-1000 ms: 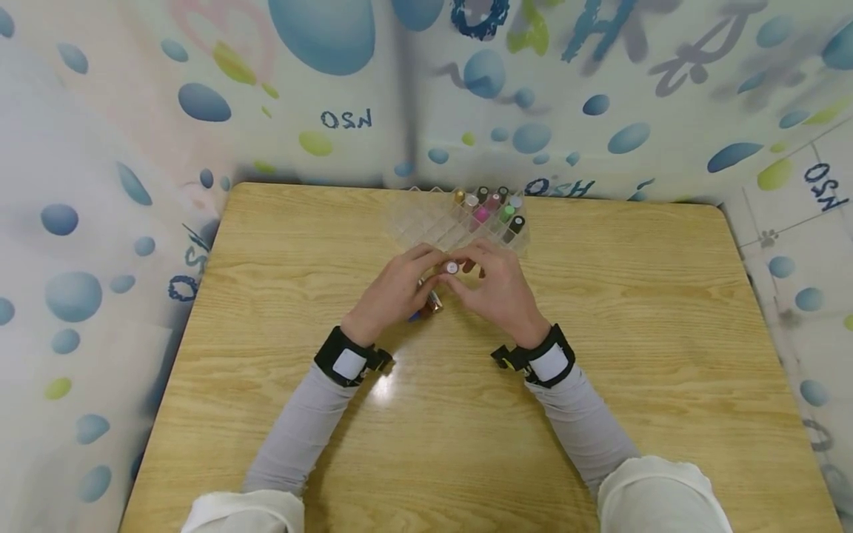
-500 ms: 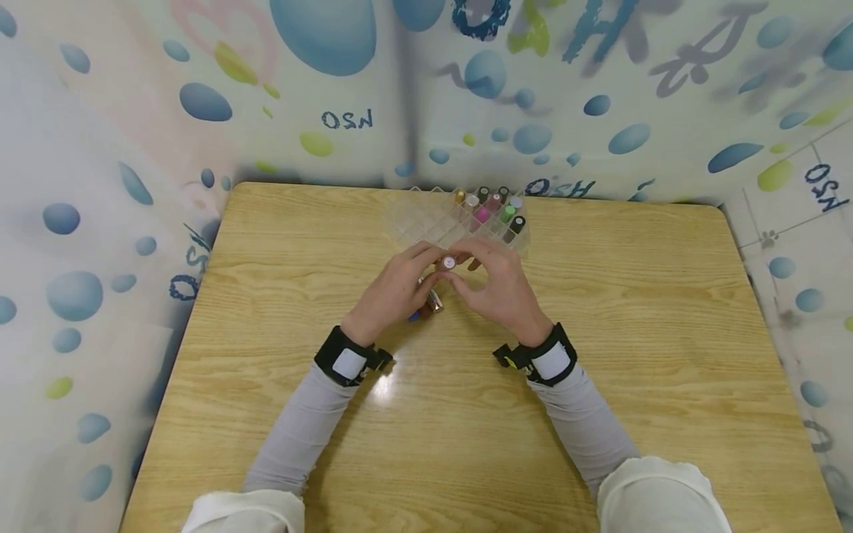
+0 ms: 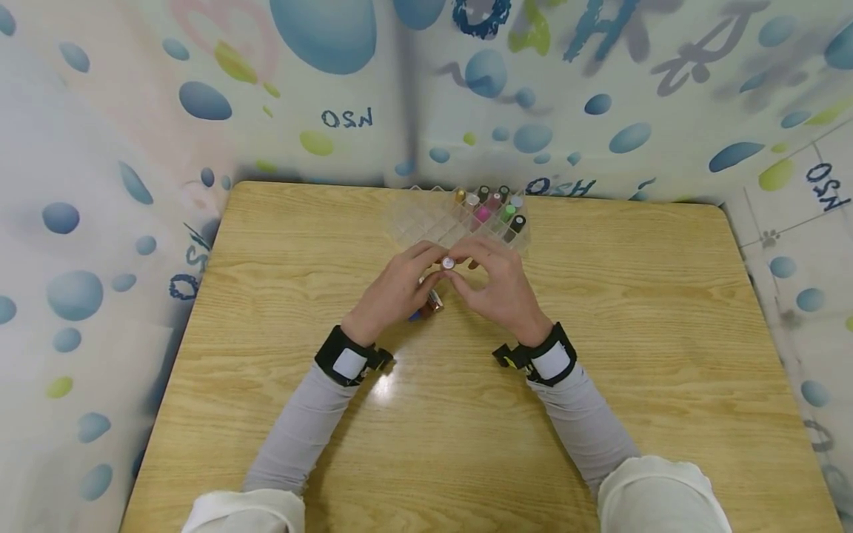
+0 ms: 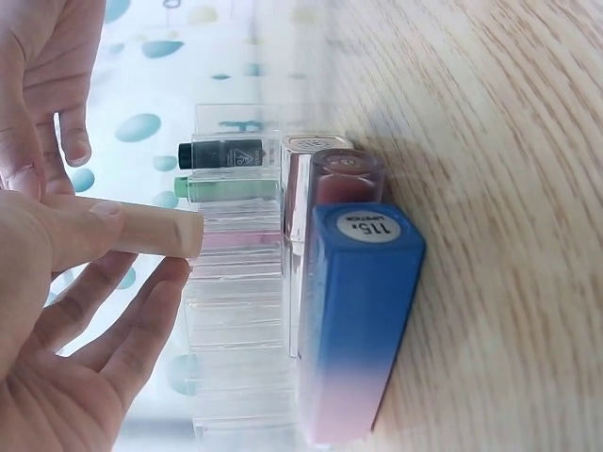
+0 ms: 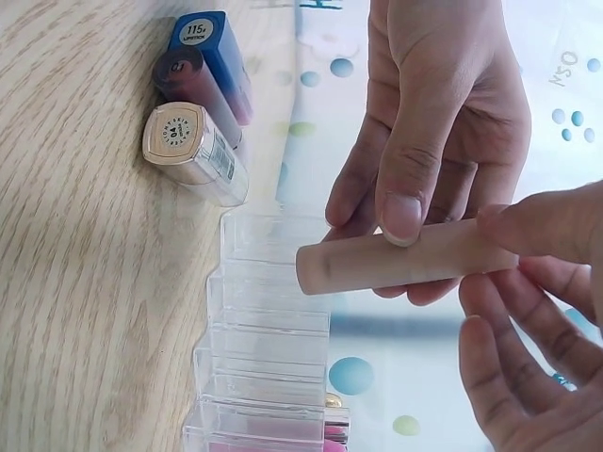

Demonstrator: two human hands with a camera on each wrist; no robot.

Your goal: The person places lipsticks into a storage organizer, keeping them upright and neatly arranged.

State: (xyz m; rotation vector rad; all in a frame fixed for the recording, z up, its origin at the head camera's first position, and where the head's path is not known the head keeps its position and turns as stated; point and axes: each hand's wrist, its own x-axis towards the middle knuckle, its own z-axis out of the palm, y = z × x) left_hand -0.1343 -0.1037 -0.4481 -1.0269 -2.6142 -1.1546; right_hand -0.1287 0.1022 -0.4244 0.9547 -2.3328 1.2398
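Both hands pinch a slim beige lipstick tube (image 5: 377,262) between thumb and fingers, above the table. The left hand (image 3: 389,289) has its thumb flat on the tube's side, and the right hand (image 3: 496,289) grips it nearer one end. From the head view only the round, pale labelled end of the tube (image 3: 448,263) shows between the fingertips. Under the left hand, side by side on the table, lie a blue-to-pink lipstick (image 4: 367,292) labelled 115, a dark red lip gloss tube (image 4: 349,179) and a clear-and-gold tube (image 5: 184,146).
Just beyond the hands stands a clear plastic organizer (image 3: 413,222) with diamond-shaped slots. Several tubes with black, green, pink and gold tops stand in its right half. The wooden table (image 3: 426,444) meets a patterned wall covering (image 3: 346,148) at the back.
The beige tube has shifted slightly left and away from the person, its labelled end turning upward. The right hand's fingers have moved a little with it; the left hand barely changes.
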